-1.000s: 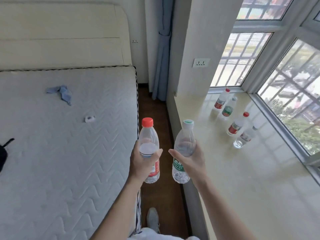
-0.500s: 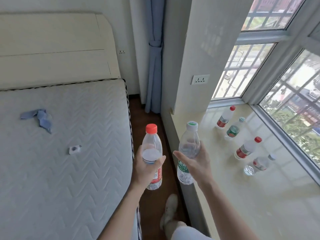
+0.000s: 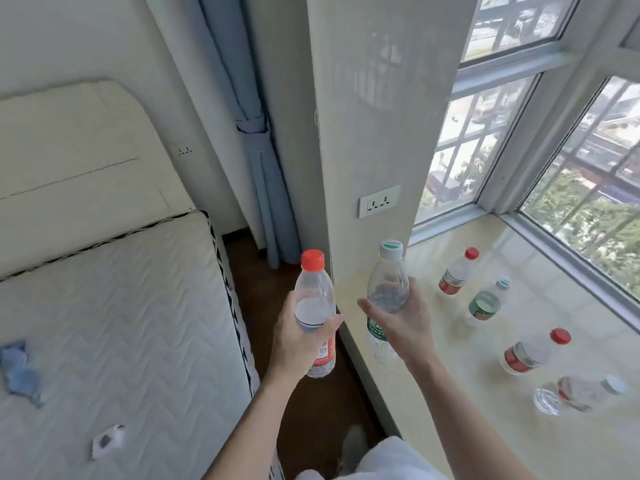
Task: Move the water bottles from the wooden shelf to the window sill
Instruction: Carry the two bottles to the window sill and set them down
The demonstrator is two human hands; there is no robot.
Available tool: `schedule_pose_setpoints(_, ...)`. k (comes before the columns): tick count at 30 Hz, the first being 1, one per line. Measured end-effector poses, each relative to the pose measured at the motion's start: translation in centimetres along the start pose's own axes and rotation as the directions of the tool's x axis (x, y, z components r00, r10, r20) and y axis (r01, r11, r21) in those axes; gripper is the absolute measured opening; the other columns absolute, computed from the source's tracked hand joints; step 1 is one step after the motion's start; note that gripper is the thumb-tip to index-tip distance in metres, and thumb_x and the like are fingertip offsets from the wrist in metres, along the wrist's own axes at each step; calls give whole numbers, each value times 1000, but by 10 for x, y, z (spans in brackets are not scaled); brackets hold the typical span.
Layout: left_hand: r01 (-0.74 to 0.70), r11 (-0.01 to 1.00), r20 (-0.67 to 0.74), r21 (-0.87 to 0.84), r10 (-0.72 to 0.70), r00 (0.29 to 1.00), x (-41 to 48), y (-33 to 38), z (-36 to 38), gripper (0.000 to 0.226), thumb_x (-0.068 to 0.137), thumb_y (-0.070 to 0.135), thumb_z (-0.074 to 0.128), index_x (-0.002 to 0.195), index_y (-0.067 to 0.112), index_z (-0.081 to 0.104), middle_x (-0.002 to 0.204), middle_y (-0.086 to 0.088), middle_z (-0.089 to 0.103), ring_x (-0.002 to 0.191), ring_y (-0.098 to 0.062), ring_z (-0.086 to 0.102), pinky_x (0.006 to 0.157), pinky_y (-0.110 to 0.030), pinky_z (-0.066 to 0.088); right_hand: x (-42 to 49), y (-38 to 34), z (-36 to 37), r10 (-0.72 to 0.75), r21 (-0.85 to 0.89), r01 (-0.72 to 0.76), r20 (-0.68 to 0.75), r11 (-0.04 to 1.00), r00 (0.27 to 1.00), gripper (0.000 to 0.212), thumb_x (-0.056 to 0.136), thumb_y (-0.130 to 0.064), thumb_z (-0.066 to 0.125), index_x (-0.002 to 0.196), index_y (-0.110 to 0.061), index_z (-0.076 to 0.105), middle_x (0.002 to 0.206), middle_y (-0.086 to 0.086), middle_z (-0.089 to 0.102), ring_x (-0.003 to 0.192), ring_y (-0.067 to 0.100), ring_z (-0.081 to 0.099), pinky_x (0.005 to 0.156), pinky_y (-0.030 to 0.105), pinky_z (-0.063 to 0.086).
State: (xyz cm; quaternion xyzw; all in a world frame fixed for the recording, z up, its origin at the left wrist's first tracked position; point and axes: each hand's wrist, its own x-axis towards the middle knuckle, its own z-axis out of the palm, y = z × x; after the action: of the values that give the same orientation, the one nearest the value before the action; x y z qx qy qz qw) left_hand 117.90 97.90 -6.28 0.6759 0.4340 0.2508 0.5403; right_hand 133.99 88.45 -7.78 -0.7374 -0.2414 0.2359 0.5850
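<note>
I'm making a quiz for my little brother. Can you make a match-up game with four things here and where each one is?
Things:
1. red-capped bottle
2. green-labelled bottle
3. blue cloth
4. wall socket

Places:
A. on the mattress
B. in the right hand
C. on the wall beside the window
D. in the left hand

Pairs: 1-D, 2-B, 3-A, 4-C

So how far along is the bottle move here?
Done: four bottles stand on the sill, the nearest. In hand: left hand holds a red-capped bottle, right hand a white-capped one. Left: setting both down. The shelf is out of view.
</note>
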Motion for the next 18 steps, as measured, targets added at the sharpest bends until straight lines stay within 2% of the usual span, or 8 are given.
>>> schedule_pose_setpoints(2,-3,1000,44,-16,3,999,36,9,10,56,68,40,84,115,40,53,106,14,64,101,-3,62,74,-14,48,30,-4,-6,9,-13,-9,-41,1000,999,67,60,-55,85,114,-26,58,101,-8,69,95,12,68,85,43,59)
schedule_pose_setpoints(4,-15,999,109,-29,19,994,65,16,23,63,67,43,85,120,36,53,109,15,64,102,1,61,76,-14,48,52,-6,-16,21,-8,-22,-96,1000,995,57,63,-47,88,108,-26,58,96,-9,68,89,8,67,78,35,57)
schedule_pose_setpoints(6,-16,1000,172,-24,20,985,87,20,39,66,69,37,85,127,35,52,113,15,64,105,3,60,80,-13,48,66,-2,-27,46,-14,-49,-150,999,988,50,67,-36,90,105,-29,58,94,-11,67,88,1,65,75,26,51)
schedule_pose_setpoints(8,-23,1000,229,-14,25,973,107,22,58,63,72,31,85,125,35,53,113,16,63,106,2,60,79,-10,48,74,3,-38,92,-8,-96,-219,995,971,48,68,-30,90,103,-31,58,94,-15,66,89,-2,64,77,24,50)
schedule_pose_setpoints(10,-35,999,292,12,30,956,125,23,78,59,71,34,84,122,34,53,113,17,60,108,-1,58,79,-10,45,80,12,-49,136,1,-142,-277,990,951,47,68,-27,90,101,-31,57,92,-18,65,89,-2,63,76,23,49)
schedule_pose_setpoints(12,-50,998,353,38,33,935,142,21,97,55,69,39,83,115,40,52,112,19,58,108,-1,56,81,-13,43,83,26,-59,186,13,-194,-343,981,921,49,67,-29,90,104,-32,57,96,-16,66,91,-2,63,78,24,50)
schedule_pose_setpoints(15,-71,996,439,50,42,898,164,21,124,51,71,32,84,108,43,50,111,20,56,108,-1,54,83,-15,42,84,42,-71,246,8,-270,-435,963,866,52,65,-35,91,102,-28,56,97,-14,66,91,-1,63,79,28,51)
schedule_pose_setpoints(18,-86,994,534,72,35,845,185,19,144,55,69,33,86,112,38,52,113,20,58,113,-4,54,88,-19,43,86,45,-79,304,70,-317,-533,946,790,51,65,-27,92,101,-26,56,92,-16,65,87,-6,62,73,16,47)
